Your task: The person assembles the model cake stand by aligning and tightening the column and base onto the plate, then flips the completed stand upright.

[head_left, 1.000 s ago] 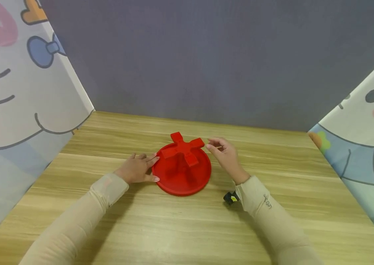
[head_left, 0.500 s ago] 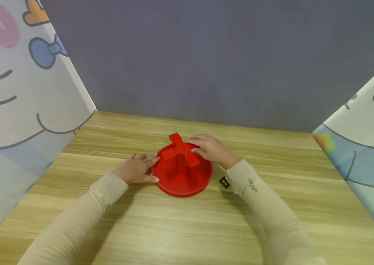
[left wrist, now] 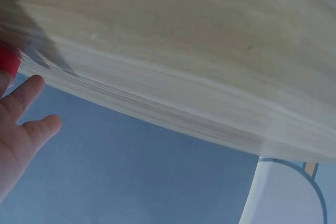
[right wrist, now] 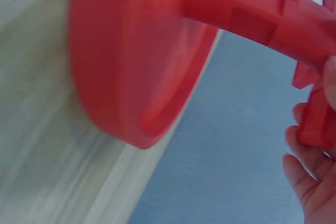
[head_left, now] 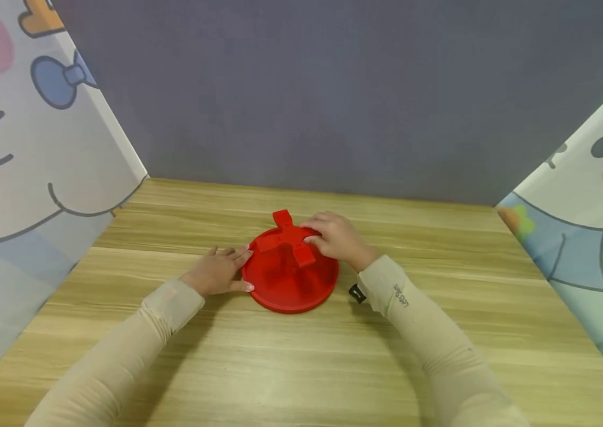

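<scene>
A red round base [head_left: 287, 293] with a raised rim lies on the wooden table. From its middle rises a thick red post [right wrist: 236, 3], topped by a red four-armed cross [head_left: 284, 236]. My left hand [head_left: 217, 273] rests against the base's left side, with extended fingers and thumb touching the rim. In the left wrist view only part of that left hand [left wrist: 18, 135] shows, beside a red corner. My right hand [head_left: 337, 240] grips the cross's right arm, which it hides in the head view. Fingers of the right hand [right wrist: 315, 177] curl round that arm in the right wrist view.
The wooden table [head_left: 280, 373] extends around the base. A dark grey panel [head_left: 322, 95] stands behind it, and cartoon-printed cloths [head_left: 82, 178] flank both sides. A small black piece [head_left: 357, 293] shows under the right cuff.
My right hand has moved left from beside the cross and taken hold of its right arm. My left hand stays at the rim. The view has shifted slightly.
</scene>
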A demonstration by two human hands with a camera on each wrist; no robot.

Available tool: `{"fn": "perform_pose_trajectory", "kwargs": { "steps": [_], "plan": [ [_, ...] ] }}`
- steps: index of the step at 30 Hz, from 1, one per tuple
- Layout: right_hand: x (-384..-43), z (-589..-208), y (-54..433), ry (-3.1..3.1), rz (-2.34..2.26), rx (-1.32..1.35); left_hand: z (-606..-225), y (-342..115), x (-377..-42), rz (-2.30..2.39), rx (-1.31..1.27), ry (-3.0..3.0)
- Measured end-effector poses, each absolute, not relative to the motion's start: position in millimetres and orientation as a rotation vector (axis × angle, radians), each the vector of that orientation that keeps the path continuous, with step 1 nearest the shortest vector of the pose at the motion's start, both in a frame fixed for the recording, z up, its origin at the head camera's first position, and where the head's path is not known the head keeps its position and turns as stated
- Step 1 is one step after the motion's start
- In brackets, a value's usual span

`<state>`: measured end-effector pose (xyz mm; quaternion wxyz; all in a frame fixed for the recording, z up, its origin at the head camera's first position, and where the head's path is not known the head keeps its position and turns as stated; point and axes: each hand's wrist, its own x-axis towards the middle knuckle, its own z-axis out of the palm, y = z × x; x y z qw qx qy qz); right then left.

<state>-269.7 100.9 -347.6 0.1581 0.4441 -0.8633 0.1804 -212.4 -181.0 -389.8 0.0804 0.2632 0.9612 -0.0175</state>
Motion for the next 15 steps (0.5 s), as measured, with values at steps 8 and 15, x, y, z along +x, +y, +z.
{"fn": "perform_pose_trajectory", "kwargs": {
  "steps": [8,15],
  "plan": [
    [-266.7,-341.0,94.3,-2.506,0.382,1.159,-383.3,-177.5,-212.8,-0.157,0.792,2.878],
    [-260.7,-339.8,95.9,-2.535,0.324,1.106,-384.7,-178.2,-214.9,-0.074,0.750,2.835]
  ]
}}
